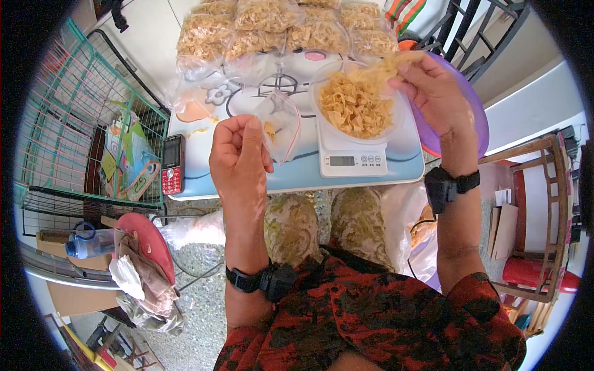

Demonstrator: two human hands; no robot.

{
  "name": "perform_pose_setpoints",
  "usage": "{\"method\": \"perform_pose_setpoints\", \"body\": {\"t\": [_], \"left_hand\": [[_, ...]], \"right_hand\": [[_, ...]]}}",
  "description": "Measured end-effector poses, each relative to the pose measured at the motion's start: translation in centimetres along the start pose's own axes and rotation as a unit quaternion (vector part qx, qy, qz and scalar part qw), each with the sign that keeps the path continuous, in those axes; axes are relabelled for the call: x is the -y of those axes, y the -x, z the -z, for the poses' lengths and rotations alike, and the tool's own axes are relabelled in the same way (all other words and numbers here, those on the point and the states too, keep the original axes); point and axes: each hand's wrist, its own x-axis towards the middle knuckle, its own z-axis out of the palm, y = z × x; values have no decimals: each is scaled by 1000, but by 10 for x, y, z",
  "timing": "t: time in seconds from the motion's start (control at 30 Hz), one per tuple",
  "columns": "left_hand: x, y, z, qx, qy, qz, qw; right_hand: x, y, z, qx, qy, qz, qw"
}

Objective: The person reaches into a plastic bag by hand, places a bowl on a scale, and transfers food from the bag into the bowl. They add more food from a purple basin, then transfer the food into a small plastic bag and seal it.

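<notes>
My left hand is closed on the edge of a small clear zip bag with a red seal line; a few pale yellow pieces lie inside it. A clear plastic bowl, heaped with dried yellow strips, sits on a white digital kitchen scale. Over the bowl's right rim, the fingers of my right hand are closed on some of the same dried strips, which look smeared by motion. The digits on the scale's display are too small to read.
Filled bags of strips are stacked at the table's back. A red mobile phone lies at the left edge of the table. A purple round lid or basin is at right, a green wire cage at left, a red stool below.
</notes>
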Motion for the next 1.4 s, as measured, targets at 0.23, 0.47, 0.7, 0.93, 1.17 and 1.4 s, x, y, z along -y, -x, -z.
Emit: {"method": "perform_pose_setpoints", "body": {"t": [0.23,0.47,0.7,0.93,1.17,1.4], "left_hand": [[0,1,0,7,-2,-4,1000],[0,0,0,3,4,-4,1000],[0,1,0,2,2,-2,1000],[0,3,-1,1,-5,-9,1000],[3,1,2,5,7,-7,1000],[6,0,2,7,7,0,1000]], "right_hand": [[-14,8,-15,28,517,58,854],[-17,11,-13,64,577,164,798],[0,23,-26,87,527,90,841],[-20,14,-41,1,615,169,770],[-30,10,-44,7,620,184,763],[-23,12,-28,19,562,160,812]]}}
